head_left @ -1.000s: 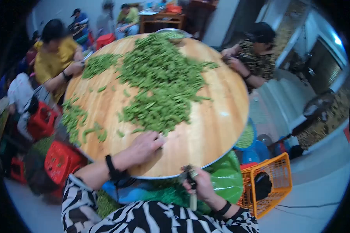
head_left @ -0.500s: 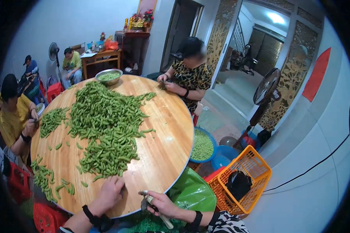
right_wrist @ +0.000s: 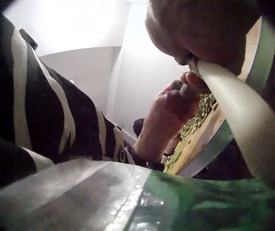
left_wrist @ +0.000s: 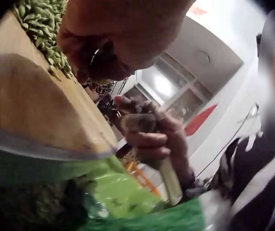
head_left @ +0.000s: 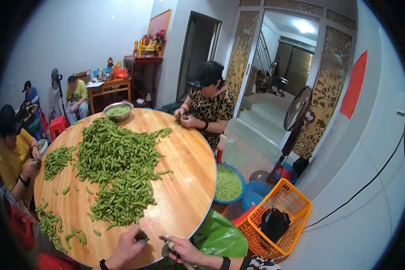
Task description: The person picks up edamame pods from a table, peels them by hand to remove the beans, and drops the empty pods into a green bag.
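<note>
The left hand (head_left: 128, 247) pinches a pod (head_left: 141, 235) in curled fingers at the near edge of the surface (head_left: 184, 180). Just beside it, off the rim, the right hand (head_left: 184, 249) is closed around a pale-handled tool (left_wrist: 168, 178). A pile of pods (head_left: 117, 166) lies beyond. A green bag (head_left: 220, 234) and an orange basket (head_left: 279, 216) sit below to the right.

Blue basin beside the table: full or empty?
Filled: the blue basin holds pale green beans nearly up to its rim.
</note>
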Available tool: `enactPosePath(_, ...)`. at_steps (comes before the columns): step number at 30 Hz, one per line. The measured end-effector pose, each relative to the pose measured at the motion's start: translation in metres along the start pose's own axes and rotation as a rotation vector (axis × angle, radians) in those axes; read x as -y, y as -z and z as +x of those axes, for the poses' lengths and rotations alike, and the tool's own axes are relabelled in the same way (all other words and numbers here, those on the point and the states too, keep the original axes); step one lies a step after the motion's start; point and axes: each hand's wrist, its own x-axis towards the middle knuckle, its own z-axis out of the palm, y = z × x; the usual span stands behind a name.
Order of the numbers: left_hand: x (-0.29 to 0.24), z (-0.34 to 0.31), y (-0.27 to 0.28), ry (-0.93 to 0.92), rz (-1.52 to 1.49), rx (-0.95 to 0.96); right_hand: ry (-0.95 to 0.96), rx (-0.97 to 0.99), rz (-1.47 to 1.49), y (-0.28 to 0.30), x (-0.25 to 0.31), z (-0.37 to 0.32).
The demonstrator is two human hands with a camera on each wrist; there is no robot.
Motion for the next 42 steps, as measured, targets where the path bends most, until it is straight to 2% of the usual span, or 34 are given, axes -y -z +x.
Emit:
enactPosePath(4,0.001,0.005,-0.011,0.087,-0.606,0.052,0.02,-0.028,-0.032,-0.007,0.009,-0.001)
enactPosePath(6,-0.007,0.003,-0.017,0.134,-0.731,-0.011,0.006,-0.04,-0.026,-0.009,0.018,-0.002)
enactPosePath(9,-0.015,0.001,-0.02,0.168,-0.671,0.002,-0.031,-0.05,0.004,-0.011,0.017,-0.001)
enactPosePath(13,-0.014,-0.001,-0.023,0.188,-0.729,0.004,0.035,0.014,0.081,-0.014,0.019,-0.003)
enactPosePath(18,-0.008,-0.004,-0.032,0.075,-0.79,-0.044,0.072,0.048,0.063,-0.014,0.019,-0.002)
enactPosePath(23,-0.011,-0.006,-0.035,0.048,-0.75,-0.105,0.103,0.061,0.049,-0.01,0.014,0.002)
enactPosePath(28,-0.006,-0.007,-0.04,-0.024,-0.672,-0.16,0.12,0.003,0.031,-0.012,0.015,0.003)
enactPosePath(31,-0.001,-0.004,-0.036,0.006,-0.777,-0.107,0.141,0.012,-0.003,-0.009,0.016,0.001)
enactPosePath(33,-0.004,-0.004,-0.029,0.229,-1.037,0.041,0.142,0.025,-0.011,-0.007,0.018,-0.001)
enactPosePath(34,-0.004,-0.004,-0.029,0.23,-1.038,0.04,0.262,0.019,-0.268,-0.005,0.018,-0.003)
enactPosePath(35,-0.004,-0.004,-0.031,0.341,-1.221,0.07,0.379,0.014,-0.525,-0.002,0.017,-0.005)
enactPosePath(36,-0.005,-0.004,-0.034,0.455,-1.402,0.101,0.376,0.016,-0.524,0.002,0.018,-0.006)
enactPosePath(38,-0.005,-0.005,-0.036,0.501,-1.386,0.111,0.665,0.125,-1.052,0.009,0.021,-0.004)
enactPosePath(40,-0.007,-0.007,-0.038,0.543,-1.368,0.118,0.672,0.089,-0.971,0.007,0.016,-0.004)
enactPosePath(42,-0.011,-0.014,-0.043,0.418,-1.064,0.126,0.681,0.057,-0.889,0.005,0.012,-0.007)
